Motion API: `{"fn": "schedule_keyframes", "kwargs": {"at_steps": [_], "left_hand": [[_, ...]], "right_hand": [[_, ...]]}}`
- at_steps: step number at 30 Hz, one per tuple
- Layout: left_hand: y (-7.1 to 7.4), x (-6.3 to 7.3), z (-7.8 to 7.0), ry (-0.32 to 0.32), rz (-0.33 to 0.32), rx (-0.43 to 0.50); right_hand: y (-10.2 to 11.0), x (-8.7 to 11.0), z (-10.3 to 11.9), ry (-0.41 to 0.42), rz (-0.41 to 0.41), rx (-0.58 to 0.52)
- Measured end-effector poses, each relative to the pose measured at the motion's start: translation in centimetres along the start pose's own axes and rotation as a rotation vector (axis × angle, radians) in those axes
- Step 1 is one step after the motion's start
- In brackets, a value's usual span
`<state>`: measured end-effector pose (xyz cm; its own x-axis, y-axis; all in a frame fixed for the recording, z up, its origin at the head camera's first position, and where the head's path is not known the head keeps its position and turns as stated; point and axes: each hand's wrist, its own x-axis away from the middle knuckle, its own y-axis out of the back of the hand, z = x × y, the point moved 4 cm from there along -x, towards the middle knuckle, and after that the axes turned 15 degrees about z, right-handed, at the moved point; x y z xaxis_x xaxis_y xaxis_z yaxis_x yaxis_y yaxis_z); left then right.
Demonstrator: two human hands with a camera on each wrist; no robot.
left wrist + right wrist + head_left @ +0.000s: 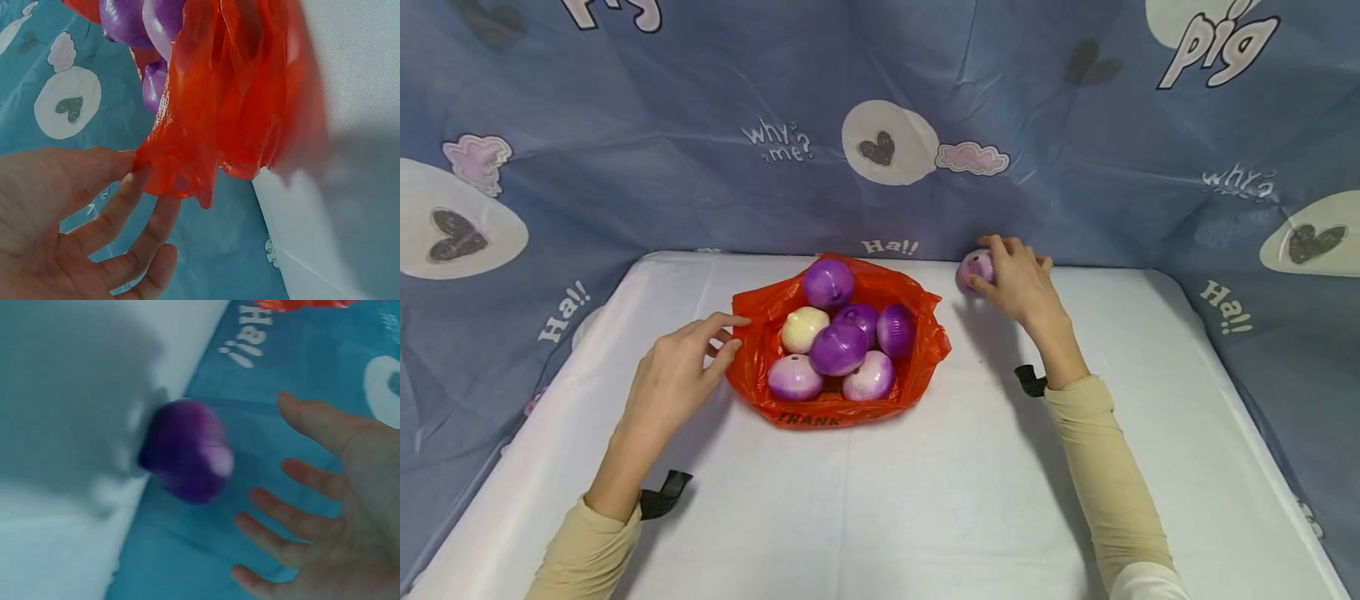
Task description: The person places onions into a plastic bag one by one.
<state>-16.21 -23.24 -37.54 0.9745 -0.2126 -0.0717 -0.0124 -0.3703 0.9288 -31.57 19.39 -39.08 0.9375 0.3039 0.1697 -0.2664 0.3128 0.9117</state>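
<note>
A red plastic bag (931, 337) lies spread with its mouth up, holding several purple onions (838, 348) and one pale yellow onion (805, 330). At the bag's left rim is my left hand (673, 375); in the left wrist view its thumb and forefinger pinch the plastic edge, the other fingers loose. A lone purple onion (976, 268) sits near the table's back edge, to the right of the bag. Beside it is my right hand (1022, 279). Spread fingers and a gap to the onion (187, 452), blurred there, show in the right wrist view.
White cloth covers the table (842, 517). A blue printed curtain (760, 200) rises behind the back edge and along both sides. Black wrist mounts (1031, 381) show beside both forearms.
</note>
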Motion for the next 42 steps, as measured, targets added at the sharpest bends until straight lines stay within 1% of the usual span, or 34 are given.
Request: {"fn": "schedule_keyframes", "kwargs": {"at_steps": [8,18,31,42], "left_hand": [[-0.1,0.1,0.0,0.005,0.009,-0.002],[-0.1,0.0,-0.1,0.005,0.009,-0.001],[-0.1,-0.1,-0.1,0.000,0.007,0.001],[-0.2,0.1,-0.1,0.010,0.015,0.001]], "right_hand": [[-1.3,-0.9,-1.8,-0.024,-0.033,0.001],[-2.6,-2.1,-2.8,-0.049,-0.008,-0.038],[-3.5,-3.0,-3.2,-0.056,-0.005,-0.029],[-4.0,-3.0,-3.1,-0.078,0.026,-0.023]]}}
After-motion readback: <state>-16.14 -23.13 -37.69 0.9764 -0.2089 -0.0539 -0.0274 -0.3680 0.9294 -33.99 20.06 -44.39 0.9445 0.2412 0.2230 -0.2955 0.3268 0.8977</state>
